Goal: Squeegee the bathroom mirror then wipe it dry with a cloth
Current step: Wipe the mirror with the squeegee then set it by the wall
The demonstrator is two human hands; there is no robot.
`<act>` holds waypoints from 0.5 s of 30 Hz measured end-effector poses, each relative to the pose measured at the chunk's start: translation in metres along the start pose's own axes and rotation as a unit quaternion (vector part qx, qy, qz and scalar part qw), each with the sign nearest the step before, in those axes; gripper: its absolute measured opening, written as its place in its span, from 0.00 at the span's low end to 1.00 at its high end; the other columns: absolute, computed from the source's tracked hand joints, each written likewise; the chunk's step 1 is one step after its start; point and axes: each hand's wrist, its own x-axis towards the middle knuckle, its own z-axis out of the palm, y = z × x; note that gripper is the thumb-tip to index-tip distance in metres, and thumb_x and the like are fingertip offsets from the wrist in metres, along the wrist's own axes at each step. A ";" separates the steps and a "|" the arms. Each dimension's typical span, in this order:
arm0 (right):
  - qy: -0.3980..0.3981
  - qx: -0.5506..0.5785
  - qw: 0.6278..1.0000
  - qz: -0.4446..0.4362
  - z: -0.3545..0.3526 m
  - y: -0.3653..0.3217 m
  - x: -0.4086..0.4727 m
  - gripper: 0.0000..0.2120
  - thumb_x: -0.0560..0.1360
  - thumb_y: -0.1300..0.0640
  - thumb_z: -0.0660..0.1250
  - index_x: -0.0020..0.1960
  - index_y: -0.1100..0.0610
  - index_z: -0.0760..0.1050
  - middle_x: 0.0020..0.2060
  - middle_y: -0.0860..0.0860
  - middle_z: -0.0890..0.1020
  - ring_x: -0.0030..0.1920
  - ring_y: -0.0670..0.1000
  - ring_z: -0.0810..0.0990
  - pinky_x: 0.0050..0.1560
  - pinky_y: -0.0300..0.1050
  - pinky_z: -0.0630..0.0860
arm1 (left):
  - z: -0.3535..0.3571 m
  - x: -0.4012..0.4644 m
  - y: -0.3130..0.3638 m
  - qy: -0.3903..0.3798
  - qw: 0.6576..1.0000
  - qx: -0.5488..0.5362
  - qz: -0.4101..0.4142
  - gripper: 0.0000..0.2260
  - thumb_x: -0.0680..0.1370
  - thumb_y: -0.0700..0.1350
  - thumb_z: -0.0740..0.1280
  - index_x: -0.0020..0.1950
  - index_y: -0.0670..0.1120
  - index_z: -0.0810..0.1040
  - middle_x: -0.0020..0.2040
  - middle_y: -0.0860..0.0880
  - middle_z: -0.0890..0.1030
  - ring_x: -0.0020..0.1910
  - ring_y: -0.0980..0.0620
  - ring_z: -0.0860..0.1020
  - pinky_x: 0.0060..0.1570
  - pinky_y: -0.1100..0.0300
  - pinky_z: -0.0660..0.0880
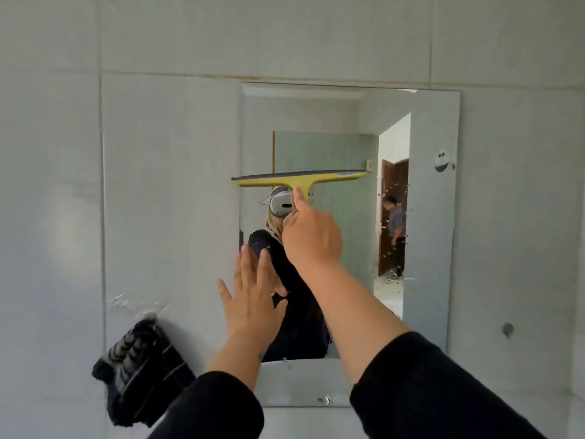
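A frameless rectangular mirror [430,217] hangs on the white tiled wall. My right hand [311,236] grips the handle of a yellow squeegee [300,179], forefinger stretched along the handle. Its blade lies level against the glass in the upper middle. My left hand [253,299] is flat, fingers spread, pressed on the mirror's lower middle. A dark striped cloth [139,372] hangs at the mirror's lower left corner. Water drops cling to the glass on the right side and along the bottom.
Wet streaks [136,304] mark the mirror's lower left part above the cloth. A small round fitting [507,329] sits on the wall to the right of the mirror. The reflection shows an open doorway with a person [395,229] standing in it.
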 end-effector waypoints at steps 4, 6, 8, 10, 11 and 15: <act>-0.037 -0.082 0.993 -0.076 -0.021 0.015 -0.004 0.24 0.81 0.58 0.53 0.75 0.44 0.57 0.38 0.53 0.78 0.39 0.54 0.77 0.36 0.47 0.73 | -0.001 -0.007 0.002 -0.010 1.000 -0.018 -0.004 0.41 0.76 0.58 0.62 0.76 0.52 0.37 0.76 0.46 0.32 0.76 0.48 0.37 0.72 0.38 0.45; -0.051 -0.133 0.985 -0.097 -0.033 0.025 -0.005 0.25 0.81 0.58 0.53 0.75 0.42 0.57 0.37 0.52 0.75 0.38 0.54 0.74 0.36 0.47 0.71 | 0.000 -0.009 0.005 -0.016 1.000 -0.022 -0.009 0.41 0.76 0.58 0.63 0.76 0.52 0.37 0.76 0.46 0.31 0.77 0.47 0.38 0.72 0.38 0.46; -0.059 -0.175 0.978 -0.101 -0.043 0.033 -0.006 0.25 0.80 0.59 0.54 0.74 0.40 0.58 0.38 0.53 0.75 0.37 0.54 0.71 0.35 0.47 0.67 | 0.000 -0.011 0.009 -0.017 0.999 -0.028 -0.013 0.41 0.76 0.58 0.63 0.76 0.52 0.37 0.76 0.46 0.32 0.77 0.47 0.38 0.72 0.38 0.45; -0.069 -0.198 0.973 -0.094 -0.053 0.043 -0.007 0.23 0.80 0.59 0.54 0.71 0.41 0.64 0.38 0.51 0.72 0.37 0.54 0.69 0.35 0.46 0.65 | 0.000 -0.012 0.013 -0.017 0.999 -0.031 -0.011 0.41 0.76 0.58 0.63 0.77 0.52 0.37 0.76 0.46 0.32 0.76 0.46 0.38 0.72 0.38 0.45; -0.072 -0.204 0.972 -0.089 -0.059 0.048 -0.008 0.22 0.79 0.60 0.54 0.69 0.42 0.68 0.38 0.51 0.71 0.37 0.54 0.70 0.34 0.46 0.64 | 0.000 -0.012 0.016 -0.017 0.999 -0.030 -0.008 0.41 0.76 0.58 0.63 0.77 0.52 0.37 0.76 0.46 0.33 0.76 0.46 0.37 0.72 0.38 0.45; -0.082 -0.215 0.970 -0.072 -0.080 0.072 -0.009 0.27 0.78 0.61 0.54 0.71 0.37 0.63 0.46 0.54 0.78 0.41 0.56 0.75 0.36 0.45 0.65 | -0.001 -0.011 0.029 -0.017 0.999 -0.028 0.006 0.41 0.76 0.58 0.63 0.77 0.51 0.37 0.76 0.46 0.32 0.76 0.46 0.36 0.72 0.38 0.45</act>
